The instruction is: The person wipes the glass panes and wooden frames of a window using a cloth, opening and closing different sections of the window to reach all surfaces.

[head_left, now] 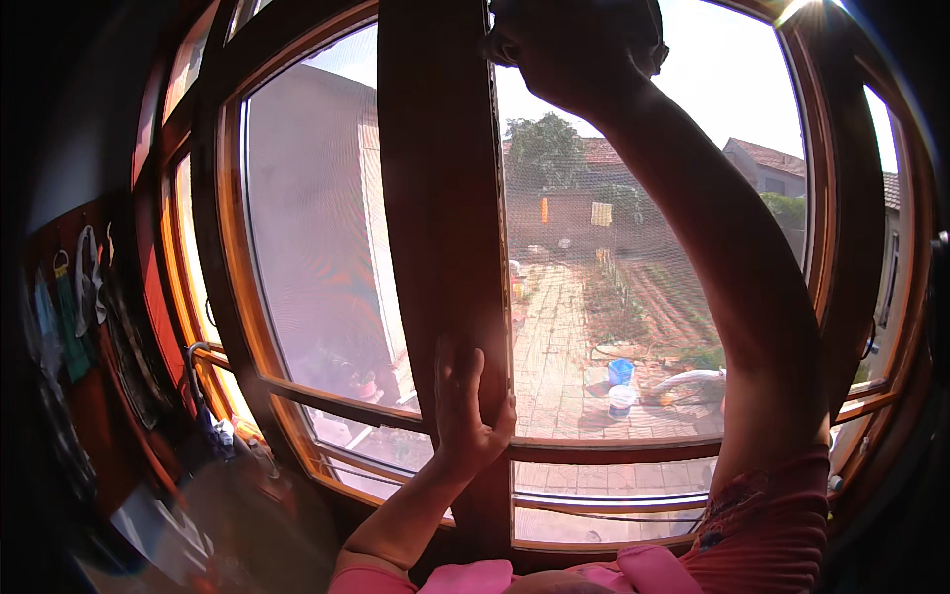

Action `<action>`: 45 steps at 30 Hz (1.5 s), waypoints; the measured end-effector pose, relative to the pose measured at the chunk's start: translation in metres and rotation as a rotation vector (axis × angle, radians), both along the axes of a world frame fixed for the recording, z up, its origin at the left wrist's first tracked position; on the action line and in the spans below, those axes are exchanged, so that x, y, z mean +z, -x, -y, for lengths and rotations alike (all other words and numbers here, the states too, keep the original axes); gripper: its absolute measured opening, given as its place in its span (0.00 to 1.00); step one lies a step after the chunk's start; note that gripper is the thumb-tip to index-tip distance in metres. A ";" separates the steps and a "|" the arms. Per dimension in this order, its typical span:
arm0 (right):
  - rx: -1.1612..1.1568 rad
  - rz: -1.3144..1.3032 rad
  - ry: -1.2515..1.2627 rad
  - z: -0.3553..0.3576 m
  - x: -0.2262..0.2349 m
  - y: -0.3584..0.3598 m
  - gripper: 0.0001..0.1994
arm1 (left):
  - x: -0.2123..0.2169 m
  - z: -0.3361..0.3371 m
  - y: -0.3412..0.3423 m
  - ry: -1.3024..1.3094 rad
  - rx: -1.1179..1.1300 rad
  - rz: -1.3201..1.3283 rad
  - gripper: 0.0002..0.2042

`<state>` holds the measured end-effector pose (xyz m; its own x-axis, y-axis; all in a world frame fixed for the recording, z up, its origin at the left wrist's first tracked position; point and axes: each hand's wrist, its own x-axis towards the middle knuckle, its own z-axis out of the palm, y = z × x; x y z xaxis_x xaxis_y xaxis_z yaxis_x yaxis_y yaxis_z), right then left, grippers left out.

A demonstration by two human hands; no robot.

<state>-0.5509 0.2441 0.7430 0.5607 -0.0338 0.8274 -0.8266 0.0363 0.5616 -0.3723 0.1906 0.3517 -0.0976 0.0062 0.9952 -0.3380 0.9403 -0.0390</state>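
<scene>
Left hand (475, 426): rests against lower part of dark wooden window post (435, 198), with fingers extended | Right hand (586, 54): raised before right pane (564, 327), beside post's upper part; cannot tell from silhouette whether clamped or loose | Post: stands upright between left pane (312, 198) and right pane

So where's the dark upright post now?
In the head view, the dark upright post stands just left of centre, between two window panes, with the left hand at its lower part.
</scene>
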 end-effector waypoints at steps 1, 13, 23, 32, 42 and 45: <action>-0.022 0.080 0.025 -0.004 0.020 -0.006 0.07 | 0.002 0.000 -0.001 -0.021 0.016 0.011 0.38; -0.275 0.546 0.128 -0.103 0.034 0.015 0.25 | -0.004 0.005 -0.018 -0.032 0.131 0.031 0.38; -0.674 0.649 0.597 -0.175 0.064 0.176 0.19 | 0.000 -0.002 -0.008 -0.013 0.125 0.025 0.38; -0.360 0.330 0.346 -0.161 -0.014 0.106 0.17 | -0.011 0.006 -0.006 -0.105 0.102 0.037 0.37; -0.355 0.485 0.468 -0.179 -0.008 0.152 0.16 | -0.006 0.003 -0.004 -0.075 0.057 0.027 0.36; -0.362 0.493 0.457 -0.168 -0.019 0.151 0.16 | -0.004 0.002 -0.005 -0.066 0.058 0.046 0.36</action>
